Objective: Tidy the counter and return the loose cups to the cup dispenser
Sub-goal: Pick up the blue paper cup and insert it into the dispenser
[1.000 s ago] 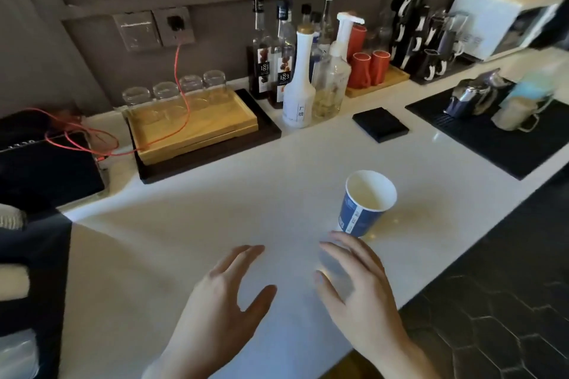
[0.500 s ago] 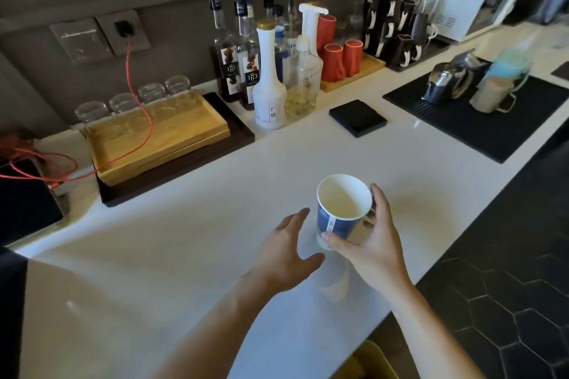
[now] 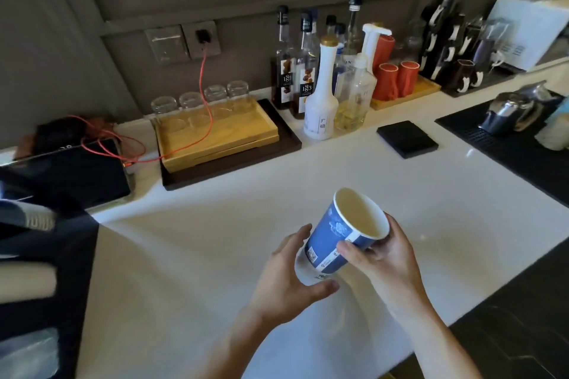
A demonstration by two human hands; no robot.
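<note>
White counter [image 3: 215, 255]: blue paper cup [image 3: 335, 240], tilted, is clasped by right hand [image 3: 385, 258], left hand [image 3: 289, 274] held open beside; rim best kept uncrushed.

Paper cup [image 3: 345, 234] between both hands above counter [image 3: 184, 255]; behind it, tray [image 3: 215, 138] left of bottles [image 3: 320, 95].

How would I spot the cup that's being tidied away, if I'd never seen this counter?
Start at the long white counter and look at its near edge, where two bare hands meet. The right hand holds a blue paper cup tilted above the surface. It is the only blue paper cup here; the others are clear glasses and orange cups by the wall.
</note>
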